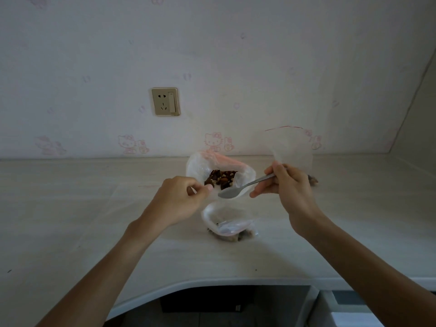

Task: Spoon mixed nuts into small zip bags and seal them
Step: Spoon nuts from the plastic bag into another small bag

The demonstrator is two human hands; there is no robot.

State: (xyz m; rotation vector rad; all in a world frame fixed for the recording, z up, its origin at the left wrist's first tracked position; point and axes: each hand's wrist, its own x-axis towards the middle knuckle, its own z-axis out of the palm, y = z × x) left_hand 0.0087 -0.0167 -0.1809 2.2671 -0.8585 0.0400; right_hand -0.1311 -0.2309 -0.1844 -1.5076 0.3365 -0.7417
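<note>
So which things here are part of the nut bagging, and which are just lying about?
In use: nut bag, nuts, spoon and empty zip bag in right hand, left hand pinching the nut bag, filled bags.
Idle: wall socket, desk.

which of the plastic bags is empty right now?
The small zip bag with the red strip, held up in the right hand alongside the spoon. The big open bag holds nuts; the near bag has some too.
</note>
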